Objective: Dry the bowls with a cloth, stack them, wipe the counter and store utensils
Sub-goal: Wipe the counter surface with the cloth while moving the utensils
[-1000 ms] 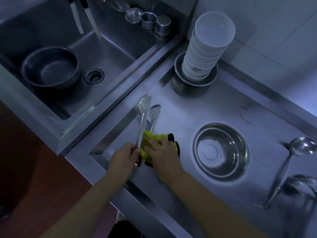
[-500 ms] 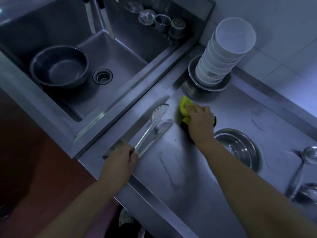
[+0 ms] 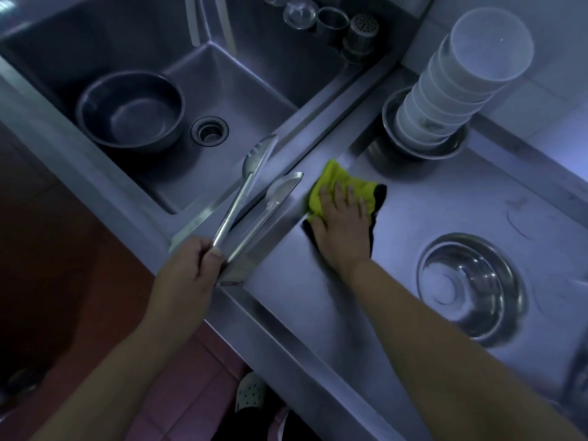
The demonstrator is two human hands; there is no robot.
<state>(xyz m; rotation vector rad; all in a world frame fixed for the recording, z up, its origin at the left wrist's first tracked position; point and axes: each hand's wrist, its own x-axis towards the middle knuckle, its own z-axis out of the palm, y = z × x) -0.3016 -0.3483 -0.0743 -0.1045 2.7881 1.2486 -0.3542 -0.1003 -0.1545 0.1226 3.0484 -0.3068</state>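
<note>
Stainless steel all round, dim bluish light, white wall tiles at far right, reddish floor tiles below the counter edge.

Left: deep sink basin (image 3: 222, 87), smooth brushed steel, round drain (image 3: 209, 131) in its floor. Round metal bowl (image 3: 132, 111) sits in the basin left of the drain, upright. On the ledge behind the sink: small metal containers, one a shaker with perforated top (image 3: 361, 33).

Left hand (image 3: 191, 275) sits at the near corner of the sink rim, fingers curled round the handle end of metal tongs (image 3: 251, 198). Tongs are long, flat, shiny, blades spread apart and pointing away over the divider between sink and counter. One blade tip looks slotted, hard to be sure with the blur.

Centre: right hand (image 3: 342, 224) lies flat, fingers straight and slightly spread, pressing a cloth (image 3: 337, 183) onto the counter (image 3: 429, 198). Cloth is yellow, soft, crumpled, with a black part showing at the hand's right and near edges. It lies under the palm and pokes out past the fingertips, just beside the counter's raised left lip.

Right: stack of white plastic bowls (image 3: 461, 81), nested, leaning, standing in a shallow metal bowl (image 3: 423, 144) at the counter's back corner, near the cloth but apart from it. Nearer, a wide polished steel bowl (image 3: 471, 288) sits upright on the counter, right of the forearm. Faint scuff marks on the steel beyond it.
</note>
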